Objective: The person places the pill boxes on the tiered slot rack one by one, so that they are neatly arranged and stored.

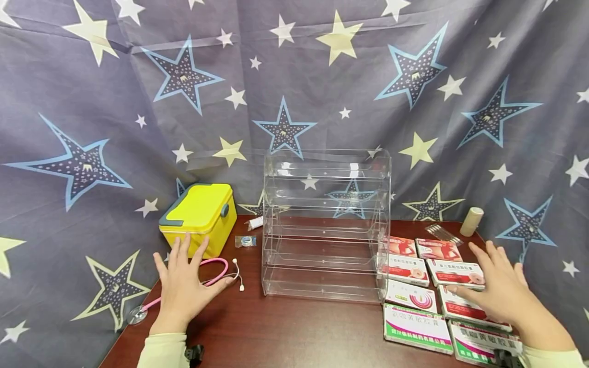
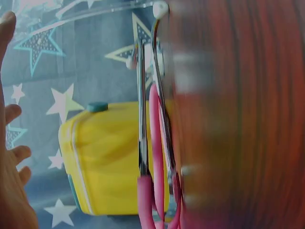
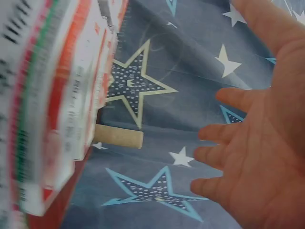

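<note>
My left hand [image 1: 181,286] is spread in the air above the pink stethoscope [image 1: 216,271], its fingers straight and holding nothing. Behind it stands a yellow box [image 1: 198,209] with a blue-grey handle, lid shut; the left wrist view shows the same box [image 2: 112,160] beyond the stethoscope tubing [image 2: 156,138]. My right hand [image 1: 499,286] hovers with fingers apart over the medicine boxes [image 1: 416,327] laid in two columns. In the right wrist view this hand [image 3: 252,143] is beside the boxes [image 3: 62,105], palm bare. Between the hands rises a clear tiered acrylic rack [image 1: 322,260] with bare shelves.
A beige bandage roll [image 1: 471,222] stands at the back right, near a clear packet of thin sticks [image 1: 443,233]. Left of the rack lie a small packaged blue-and-white roll [image 1: 246,241] and a white wrapped item [image 1: 255,223]. A starry curtain [image 1: 294,76] hangs behind the reddish-brown table [image 1: 285,327].
</note>
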{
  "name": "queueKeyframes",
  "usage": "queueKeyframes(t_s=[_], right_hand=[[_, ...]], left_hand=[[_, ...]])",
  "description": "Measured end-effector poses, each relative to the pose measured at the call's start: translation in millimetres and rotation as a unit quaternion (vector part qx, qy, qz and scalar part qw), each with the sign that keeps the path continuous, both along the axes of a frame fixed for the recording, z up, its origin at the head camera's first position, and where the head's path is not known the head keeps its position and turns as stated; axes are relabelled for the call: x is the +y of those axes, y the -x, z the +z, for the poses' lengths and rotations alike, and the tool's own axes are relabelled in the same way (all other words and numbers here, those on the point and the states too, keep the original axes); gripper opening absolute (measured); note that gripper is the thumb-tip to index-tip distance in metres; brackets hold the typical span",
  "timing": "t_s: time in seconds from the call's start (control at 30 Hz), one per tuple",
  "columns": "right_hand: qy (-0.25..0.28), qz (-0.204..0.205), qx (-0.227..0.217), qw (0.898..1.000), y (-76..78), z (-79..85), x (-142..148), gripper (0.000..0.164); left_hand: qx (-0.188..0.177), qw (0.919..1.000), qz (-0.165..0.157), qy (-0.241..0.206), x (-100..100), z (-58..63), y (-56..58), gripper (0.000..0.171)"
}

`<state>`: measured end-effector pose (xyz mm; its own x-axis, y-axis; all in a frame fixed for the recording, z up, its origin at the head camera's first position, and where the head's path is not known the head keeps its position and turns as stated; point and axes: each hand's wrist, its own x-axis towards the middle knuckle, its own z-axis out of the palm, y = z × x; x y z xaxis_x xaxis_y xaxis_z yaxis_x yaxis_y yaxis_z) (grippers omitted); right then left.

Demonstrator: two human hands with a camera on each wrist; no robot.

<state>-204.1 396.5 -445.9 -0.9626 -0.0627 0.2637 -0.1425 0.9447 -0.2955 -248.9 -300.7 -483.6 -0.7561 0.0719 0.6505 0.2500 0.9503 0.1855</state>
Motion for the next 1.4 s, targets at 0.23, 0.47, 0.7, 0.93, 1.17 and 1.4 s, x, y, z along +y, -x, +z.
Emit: queueKeyframes(t_s=[0.23, 0.47, 0.7, 0.93, 1.17, 1.4], right_hand=[[-0.002, 0.024, -0.056, 0.998, 26.5, 25.6, 15.0, 0.112], [0.017, 0.042, -0.098, 0.994, 71.8, 20.1, 30.6, 0.094], [0.025, 0.061, -0.111, 0.992, 111.2, 5.0, 41.7, 0.067], [0.014, 0.058, -0.133, 0.989, 136.9, -10.4, 47.3, 0.053], [0.012, 0.048, -0.158, 0.986, 145.3, -23.7, 50.7, 0.051], [0.001, 0.038, -0.154, 0.987, 142.6, -31.0, 47.4, 0.05]], left_hand=[[-0.009, 0.9979, -0.052, -0.037, 16.5, -4.4, 3.0, 0.109], [-0.047, 0.9895, -0.11, -0.082, 37.0, -8.1, 4.9, 0.093], [-0.122, 0.9621, -0.17, -0.174, 59.5, -15.5, 4.7, 0.084], [-0.202, 0.9023, -0.251, -0.287, 81.5, -23.8, 2.2, 0.076], [-0.248, 0.8774, -0.256, -0.321, 92.8, -33.1, 1.8, 0.07], [-0.255, 0.8781, -0.244, -0.323, 95.7, -40.5, -0.4, 0.065]])
